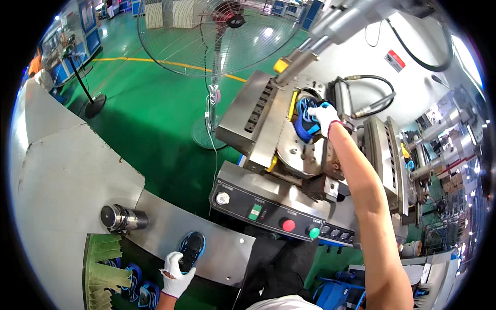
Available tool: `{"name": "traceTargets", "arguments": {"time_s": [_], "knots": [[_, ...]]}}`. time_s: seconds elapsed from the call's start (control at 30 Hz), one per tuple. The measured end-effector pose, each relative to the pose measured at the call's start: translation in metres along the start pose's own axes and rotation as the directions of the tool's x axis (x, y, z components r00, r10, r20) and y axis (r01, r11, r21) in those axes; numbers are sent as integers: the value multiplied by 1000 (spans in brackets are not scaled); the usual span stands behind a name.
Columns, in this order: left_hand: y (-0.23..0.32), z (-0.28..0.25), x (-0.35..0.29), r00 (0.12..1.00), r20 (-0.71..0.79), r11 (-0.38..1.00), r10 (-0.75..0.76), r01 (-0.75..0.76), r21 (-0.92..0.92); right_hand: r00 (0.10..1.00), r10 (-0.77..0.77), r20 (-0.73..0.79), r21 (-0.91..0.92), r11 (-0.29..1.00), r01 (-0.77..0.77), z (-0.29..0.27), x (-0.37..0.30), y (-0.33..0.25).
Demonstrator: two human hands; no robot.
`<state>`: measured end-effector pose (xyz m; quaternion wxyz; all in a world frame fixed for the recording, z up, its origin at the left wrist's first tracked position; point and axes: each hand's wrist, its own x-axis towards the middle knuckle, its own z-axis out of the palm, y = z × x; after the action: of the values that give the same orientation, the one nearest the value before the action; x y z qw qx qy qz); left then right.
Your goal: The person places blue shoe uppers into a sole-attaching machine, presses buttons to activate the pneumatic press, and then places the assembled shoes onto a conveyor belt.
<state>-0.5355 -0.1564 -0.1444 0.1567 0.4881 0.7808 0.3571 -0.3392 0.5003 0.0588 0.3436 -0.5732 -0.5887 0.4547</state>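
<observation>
- Left hand [176, 276] straddles the near end of the black shoe [192, 247] on the metal desk [225, 257], probably for control.
- Right hand [325, 117] touches the blue shoe [303, 128] in the machine [238, 124], perhaps steadying it; I cannot tell its grip.

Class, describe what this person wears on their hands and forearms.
The left hand and right hand are gloved in white: the left glove has a ragged tear or mark, the right glove a reddish cuff edge. Left forearm and right forearm show no sleeve.
</observation>
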Motion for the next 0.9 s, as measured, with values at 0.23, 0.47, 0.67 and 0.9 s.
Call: {"name": "traceTargets", "arguments": {"time_s": [0.23, 0.47, 0.67, 0.9], "knots": [[-6, 0, 7, 997, 43, 996, 64, -62, -59, 969, -190, -159, -693, 720, 28, 49, 39, 43], [0, 17, 20, 998, 20, 992, 61, -58, -108, 986, -154, -65, -660, 747, 74, 17, 29, 32], [2, 33, 8, 965, -126, 971, -231, 221, -87, 817, -561, 134, -409, 720, 561, 20, -203, 5], [42, 37, 4, 996, 86, 987, 2, -16, 158, 889, -396, 229, -687, 582, 435, -59, -379, 201]]}}
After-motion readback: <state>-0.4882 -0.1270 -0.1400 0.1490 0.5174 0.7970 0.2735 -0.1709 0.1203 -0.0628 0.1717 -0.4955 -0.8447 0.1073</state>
